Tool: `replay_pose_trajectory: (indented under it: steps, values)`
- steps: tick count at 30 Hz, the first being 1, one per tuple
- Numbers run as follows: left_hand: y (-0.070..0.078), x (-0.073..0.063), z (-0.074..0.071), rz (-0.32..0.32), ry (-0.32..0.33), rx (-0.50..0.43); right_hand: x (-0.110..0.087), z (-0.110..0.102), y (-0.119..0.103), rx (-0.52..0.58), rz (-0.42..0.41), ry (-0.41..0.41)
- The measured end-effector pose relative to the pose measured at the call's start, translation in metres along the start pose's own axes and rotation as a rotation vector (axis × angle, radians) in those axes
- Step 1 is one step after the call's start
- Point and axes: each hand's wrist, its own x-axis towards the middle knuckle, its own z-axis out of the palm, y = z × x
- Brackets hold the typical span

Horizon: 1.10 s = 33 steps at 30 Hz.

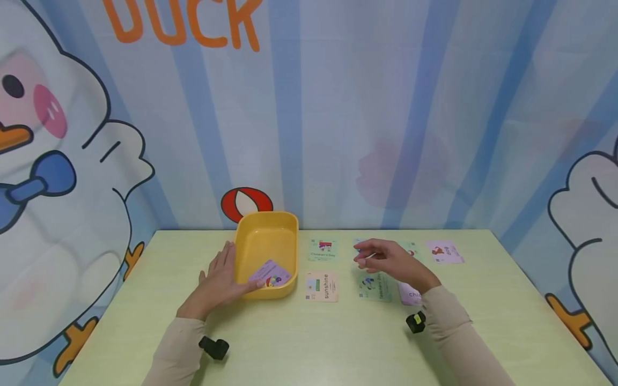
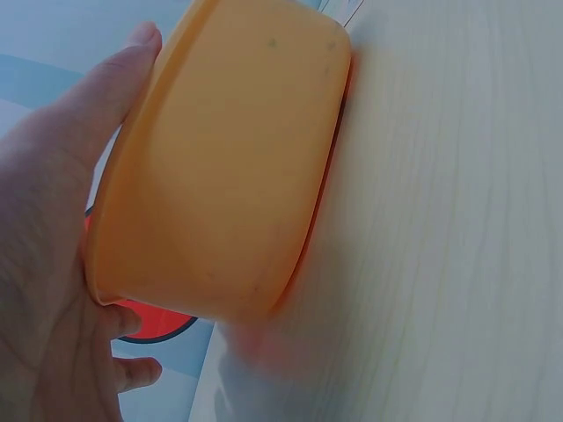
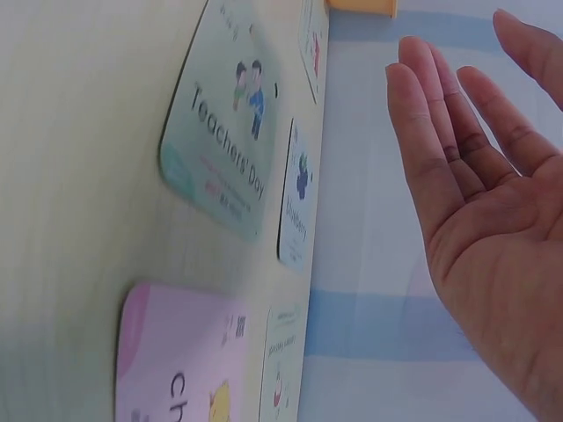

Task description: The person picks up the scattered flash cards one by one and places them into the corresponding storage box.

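My left hand [image 1: 214, 287] rests against the left side of a yellow plastic tray [image 1: 266, 217], its fingers extended along the wall and its thumb over the near rim. A purple picture card [image 1: 270, 273] lies inside the tray. To the right, my right hand [image 1: 393, 262] hovers above the cards, fingers slightly bent and holding nothing. Below it lie a green Teachers' Day card [image 3: 224, 114], a blueberry card [image 3: 297, 198] and a purple card [image 3: 185, 360] whose word is cut off. Another green card [image 1: 410, 248] shows partly behind the hand.
Beside the tray are a green Children's Day card [image 1: 323, 250] and a peach sunshine card [image 1: 314, 289]. A purple dog card [image 1: 444, 252] lies at the far right. The light table [image 1: 309, 343] ends at a blue striped backdrop [image 1: 328, 118] with duck drawings.
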Motion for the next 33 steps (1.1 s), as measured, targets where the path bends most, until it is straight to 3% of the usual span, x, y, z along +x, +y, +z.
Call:
replay_pose_trajectory:
  steps: [33]
  values:
    - [0.002,0.0,-0.001,-0.008,-0.007,-0.004,-0.042,-0.036,0.026,-0.09,0.102,0.084]
